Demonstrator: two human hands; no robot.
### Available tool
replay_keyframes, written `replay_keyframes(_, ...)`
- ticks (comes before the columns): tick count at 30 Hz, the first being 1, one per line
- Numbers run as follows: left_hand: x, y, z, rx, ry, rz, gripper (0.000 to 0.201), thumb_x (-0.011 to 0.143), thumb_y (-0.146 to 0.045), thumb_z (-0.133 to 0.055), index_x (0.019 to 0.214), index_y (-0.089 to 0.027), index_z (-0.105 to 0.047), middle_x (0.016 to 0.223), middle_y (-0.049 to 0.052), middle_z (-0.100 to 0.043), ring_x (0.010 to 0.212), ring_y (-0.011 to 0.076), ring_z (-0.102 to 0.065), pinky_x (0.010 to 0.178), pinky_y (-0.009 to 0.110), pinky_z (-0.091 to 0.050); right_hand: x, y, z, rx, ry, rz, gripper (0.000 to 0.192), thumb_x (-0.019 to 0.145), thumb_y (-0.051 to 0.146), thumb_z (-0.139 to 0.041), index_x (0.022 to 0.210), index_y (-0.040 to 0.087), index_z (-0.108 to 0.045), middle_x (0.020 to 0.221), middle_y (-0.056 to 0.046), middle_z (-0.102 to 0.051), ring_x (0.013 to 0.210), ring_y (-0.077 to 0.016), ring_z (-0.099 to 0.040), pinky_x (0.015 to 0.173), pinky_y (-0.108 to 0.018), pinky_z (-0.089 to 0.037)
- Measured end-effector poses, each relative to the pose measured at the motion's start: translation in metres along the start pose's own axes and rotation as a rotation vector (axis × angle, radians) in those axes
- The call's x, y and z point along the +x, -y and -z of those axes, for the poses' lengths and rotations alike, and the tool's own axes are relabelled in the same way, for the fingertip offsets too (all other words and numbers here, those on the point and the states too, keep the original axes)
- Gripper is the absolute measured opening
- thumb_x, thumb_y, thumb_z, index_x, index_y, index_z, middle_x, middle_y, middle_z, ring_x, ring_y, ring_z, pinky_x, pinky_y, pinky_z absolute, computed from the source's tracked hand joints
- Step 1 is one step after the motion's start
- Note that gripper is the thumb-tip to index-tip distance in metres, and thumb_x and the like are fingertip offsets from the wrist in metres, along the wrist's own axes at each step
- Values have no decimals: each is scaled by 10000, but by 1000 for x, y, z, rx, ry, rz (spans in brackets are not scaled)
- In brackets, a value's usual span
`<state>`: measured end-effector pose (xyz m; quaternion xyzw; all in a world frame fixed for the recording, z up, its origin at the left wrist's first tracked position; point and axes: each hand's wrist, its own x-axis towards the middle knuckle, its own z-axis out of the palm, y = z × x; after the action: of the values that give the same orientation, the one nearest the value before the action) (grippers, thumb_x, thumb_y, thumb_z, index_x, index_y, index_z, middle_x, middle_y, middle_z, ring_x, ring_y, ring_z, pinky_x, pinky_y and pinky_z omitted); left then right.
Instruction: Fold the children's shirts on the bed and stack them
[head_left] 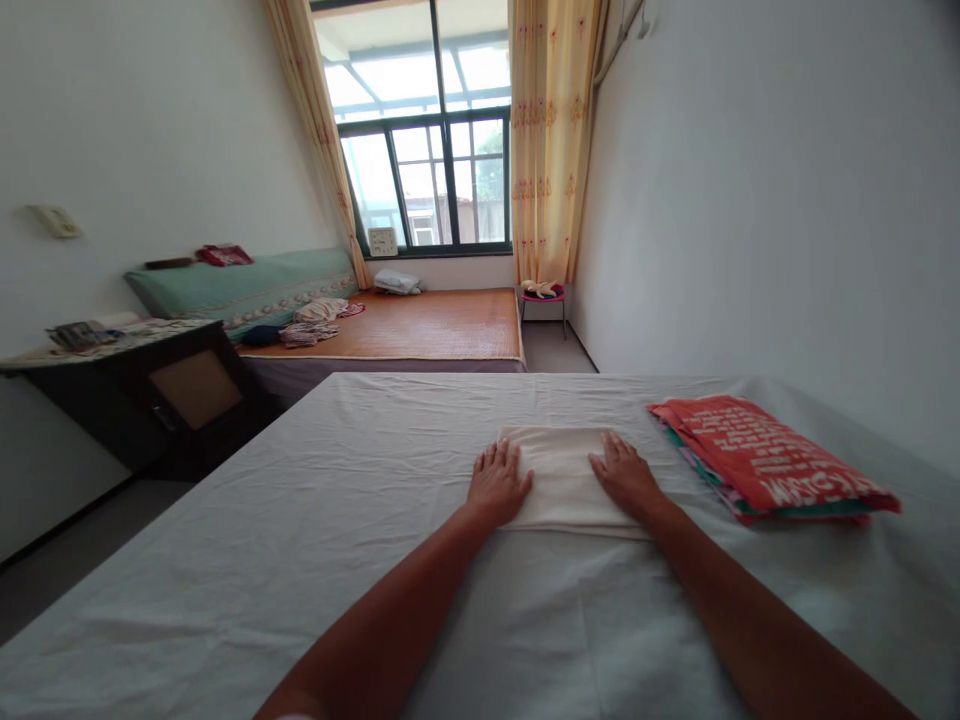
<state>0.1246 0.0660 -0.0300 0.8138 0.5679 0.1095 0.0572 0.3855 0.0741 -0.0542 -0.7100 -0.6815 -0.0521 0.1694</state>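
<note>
A folded cream cloth (561, 478) lies flat on the white bed sheet (315, 540) in front of me. My left hand (496, 484) rests palm down on the cloth's left edge, fingers spread. My right hand (626, 478) lies flat on its right side in the same way. Neither hand grips anything. To the right, apart from my hands, sits a stack of folded clothes (765, 460) with a red printed piece on top.
A white wall runs close along the bed's right side. A dark desk (150, 390) stands to the left. Beyond is a second bed with a bamboo mat (420, 325), loose clothes, a green headboard cushion, a small stool (541, 293), a window and yellow curtains.
</note>
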Motion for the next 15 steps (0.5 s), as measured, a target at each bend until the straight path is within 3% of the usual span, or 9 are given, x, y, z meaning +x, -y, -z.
replay_keyframes(3,0,0,1,0,1,-8,663,935,-554,-266,1486,-189,-315,1559,118,-273,1433,313,-222,1153,487,-192,3,-11,0,103,-38,18,568,903,342,-399,1383,41,-442,1374,-229,-508,1292,-302,-461,1058,-427,-376)
replay_keyframes(7,-1,0,3,13,7,-12,665,939,-552,-259,1483,-175,-319,1559,111,-277,1430,306,-229,1153,480,-198,7,-13,10,245,-41,68,553,845,260,-469,1380,120,-451,1340,-161,-560,1249,-271,-518,1061,-403,-384)
replay_keyframes(15,-1,2,3,13,-1,-22,650,940,-552,-266,1477,-191,-329,1556,92,-290,1424,296,-241,1154,480,-198,8,-22,39,329,197,-136,562,754,399,-619,1232,107,-572,1165,-173,-666,1076,-331,-624,906,-399,-478)
